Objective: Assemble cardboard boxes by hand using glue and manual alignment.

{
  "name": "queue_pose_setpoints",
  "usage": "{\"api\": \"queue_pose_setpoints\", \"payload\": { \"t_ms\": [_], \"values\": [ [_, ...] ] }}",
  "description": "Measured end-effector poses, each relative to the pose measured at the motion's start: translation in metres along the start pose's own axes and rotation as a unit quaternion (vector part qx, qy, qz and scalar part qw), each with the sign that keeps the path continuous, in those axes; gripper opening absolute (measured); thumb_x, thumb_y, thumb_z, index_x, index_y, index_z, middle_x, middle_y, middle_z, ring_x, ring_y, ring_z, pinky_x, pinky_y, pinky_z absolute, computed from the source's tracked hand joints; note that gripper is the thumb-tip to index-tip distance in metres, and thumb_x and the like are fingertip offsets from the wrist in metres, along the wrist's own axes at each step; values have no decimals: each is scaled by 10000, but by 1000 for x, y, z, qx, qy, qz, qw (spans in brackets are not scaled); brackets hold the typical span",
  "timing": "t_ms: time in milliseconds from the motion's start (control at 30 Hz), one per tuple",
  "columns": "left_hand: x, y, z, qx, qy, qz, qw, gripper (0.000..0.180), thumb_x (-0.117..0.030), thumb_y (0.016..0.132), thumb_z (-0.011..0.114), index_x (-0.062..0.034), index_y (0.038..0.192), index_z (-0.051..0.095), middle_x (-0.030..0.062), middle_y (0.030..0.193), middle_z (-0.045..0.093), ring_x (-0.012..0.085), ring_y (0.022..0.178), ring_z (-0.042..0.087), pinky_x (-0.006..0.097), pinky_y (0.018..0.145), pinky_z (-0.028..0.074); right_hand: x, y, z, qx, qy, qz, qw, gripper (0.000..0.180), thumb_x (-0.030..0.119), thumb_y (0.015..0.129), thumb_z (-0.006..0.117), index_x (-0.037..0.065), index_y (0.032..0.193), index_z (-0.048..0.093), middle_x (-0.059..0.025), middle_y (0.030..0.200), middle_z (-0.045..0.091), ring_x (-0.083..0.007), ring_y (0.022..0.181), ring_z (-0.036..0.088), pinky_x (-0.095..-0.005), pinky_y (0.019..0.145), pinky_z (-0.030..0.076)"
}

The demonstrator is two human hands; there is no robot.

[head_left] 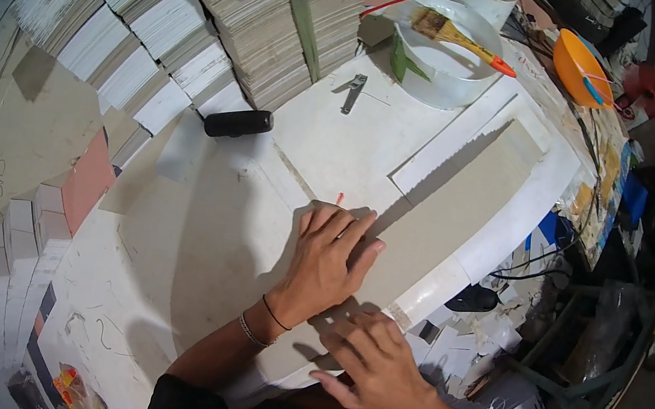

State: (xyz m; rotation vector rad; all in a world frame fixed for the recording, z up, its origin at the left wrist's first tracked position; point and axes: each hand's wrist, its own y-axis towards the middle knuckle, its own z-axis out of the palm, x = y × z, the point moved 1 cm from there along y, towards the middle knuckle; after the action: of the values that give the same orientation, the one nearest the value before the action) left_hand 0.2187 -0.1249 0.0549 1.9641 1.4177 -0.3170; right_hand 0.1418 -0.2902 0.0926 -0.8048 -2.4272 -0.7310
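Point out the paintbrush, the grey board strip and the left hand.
Paintbrush (465, 42), head view: near its middle.
Grey board strip (452, 208), head view: bare upper face.
Left hand (326, 262), head view: back of the hand.

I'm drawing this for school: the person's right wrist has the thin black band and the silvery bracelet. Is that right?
Wrong wrist: the head view shows the thin black band and silvery bracelet on the person's left wrist, not the right wrist.
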Motion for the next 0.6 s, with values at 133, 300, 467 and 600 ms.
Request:
{"api": "queue_pose_setpoints", "payload": {
  "t_ms": [133, 300, 467, 600],
  "values": [
    [-4, -1, 4, 7, 23, 14, 1000, 378, -200, 934, 708, 15, 1240, 660, 87, 957, 662, 287, 977, 566, 442, 946, 399, -8, -13, 18, 47, -68, -1, 997, 551, 478, 908, 719, 38, 1234, 666, -109, 1286, 632, -295, 1218, 576, -435, 1037, 454],
    [-6, -5, 0, 45, 67, 10, 997, 392, -204, 934, 702, 16, 1254, 651, 129, 1088, 667, 327, 1041, 562, 468, 998, 413, -6, -16, 26, 24, -98, -26, 995, 401, 387, 970, 662, 50, 1188, 667, -67, 1287, 625, -255, 1287, 540, -414, 1067, 429],
    [-14, 10, -5, 53, 113, 75, 989, 494, -172, 925, 715, 75, 1330, 577, 170, 1004, 639, 344, 1009, 588, 487, 919, 449, -10, -20, 30, -14, -103, -45, 994, 275, 269, 958, 622, 32, 1073, 701, -91, 1227, 606, -321, 1294, 520, -434, 1096, 423],
    [-41, 40, -18, 85, 100, 48, 990, 644, -213, 890, 776, 115, 1382, 520, 243, 1146, 612, 388, 1047, 596, 481, 938, 489, -9, -21, 23, 9, -143, -71, 987, 242, 184, 902, 622, 22, 1049, 726, -102, 1251, 619, -354, 1359, 486, -480, 1167, 380]
  ]
}}
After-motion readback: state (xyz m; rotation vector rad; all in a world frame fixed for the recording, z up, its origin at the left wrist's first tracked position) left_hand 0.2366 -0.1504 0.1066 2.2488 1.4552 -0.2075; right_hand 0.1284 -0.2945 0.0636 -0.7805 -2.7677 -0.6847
